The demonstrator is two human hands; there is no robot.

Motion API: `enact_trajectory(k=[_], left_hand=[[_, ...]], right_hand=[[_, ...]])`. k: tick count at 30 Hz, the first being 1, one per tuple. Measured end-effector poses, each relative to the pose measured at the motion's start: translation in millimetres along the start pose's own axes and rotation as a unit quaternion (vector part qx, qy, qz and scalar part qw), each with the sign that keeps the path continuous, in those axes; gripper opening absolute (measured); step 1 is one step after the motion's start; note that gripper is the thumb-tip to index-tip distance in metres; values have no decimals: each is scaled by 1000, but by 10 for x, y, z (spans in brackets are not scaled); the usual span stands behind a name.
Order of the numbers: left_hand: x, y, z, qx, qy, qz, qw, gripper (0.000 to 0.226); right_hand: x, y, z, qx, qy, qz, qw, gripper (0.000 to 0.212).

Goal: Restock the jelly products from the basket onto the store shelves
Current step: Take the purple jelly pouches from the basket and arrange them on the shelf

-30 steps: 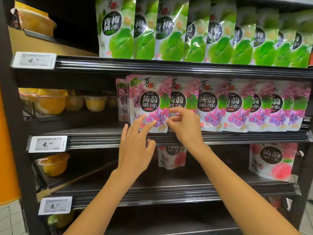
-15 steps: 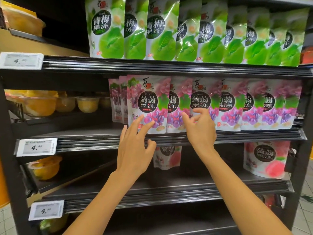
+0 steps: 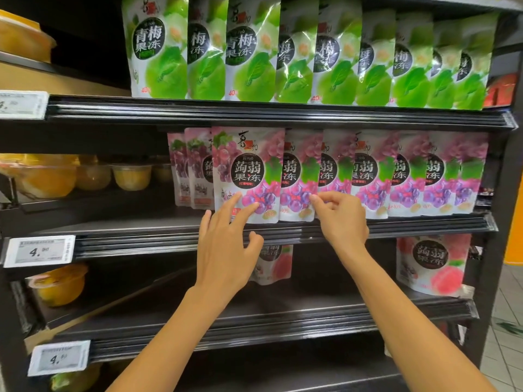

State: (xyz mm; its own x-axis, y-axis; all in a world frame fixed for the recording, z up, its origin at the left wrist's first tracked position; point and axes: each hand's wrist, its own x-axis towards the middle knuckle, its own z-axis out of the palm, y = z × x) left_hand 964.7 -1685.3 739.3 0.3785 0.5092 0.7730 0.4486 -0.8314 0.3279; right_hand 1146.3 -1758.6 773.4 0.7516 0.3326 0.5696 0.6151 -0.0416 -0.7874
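A row of purple grape jelly pouches (image 3: 376, 174) stands on the middle shelf (image 3: 424, 226). My left hand (image 3: 229, 250) is open, with its fingertips pressed on the lower front of the foremost grape pouch (image 3: 247, 171). My right hand (image 3: 341, 219) pinches the bottom right corner of the second grape pouch (image 3: 297, 193) between thumb and forefinger. Green plum jelly pouches (image 3: 254, 52) fill the top shelf. Two pink peach jelly pouches stand on the lower shelf, one peach pouch (image 3: 276, 264) in the middle and another peach pouch (image 3: 431, 264) at the right. The basket is out of view.
Clear cups of yellow fruit jelly (image 3: 93, 176) sit on the left part of the shelves. White price tags (image 3: 38, 250) hang on the shelf edges at the left. The lower shelf (image 3: 325, 306) has bare room between the two peach pouches. A tiled floor (image 3: 506, 335) shows at the right.
My right hand moved right along the grape row, then came back left to the second pouch's corner. My left hand stayed on the front pouch. The camera drifted slightly right.
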Motion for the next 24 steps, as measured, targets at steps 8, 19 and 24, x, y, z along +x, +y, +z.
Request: enact_trajectory(k=[8, 19, 24], left_hand=[[-106, 80, 29, -11, 22, 9, 1000, 48], [-1294, -3, 571, -207, -24, -97, 973, 19], [-2454, -400, 1130, -214, -151, -266, 928, 24]], right_hand=[[-74, 106, -101, 38, 6, -43, 998, 8], [-1268, 960, 27, 104, -116, -34, 987, 39], [-2259, 2020, 173, 33, -255, 84, 963, 39]])
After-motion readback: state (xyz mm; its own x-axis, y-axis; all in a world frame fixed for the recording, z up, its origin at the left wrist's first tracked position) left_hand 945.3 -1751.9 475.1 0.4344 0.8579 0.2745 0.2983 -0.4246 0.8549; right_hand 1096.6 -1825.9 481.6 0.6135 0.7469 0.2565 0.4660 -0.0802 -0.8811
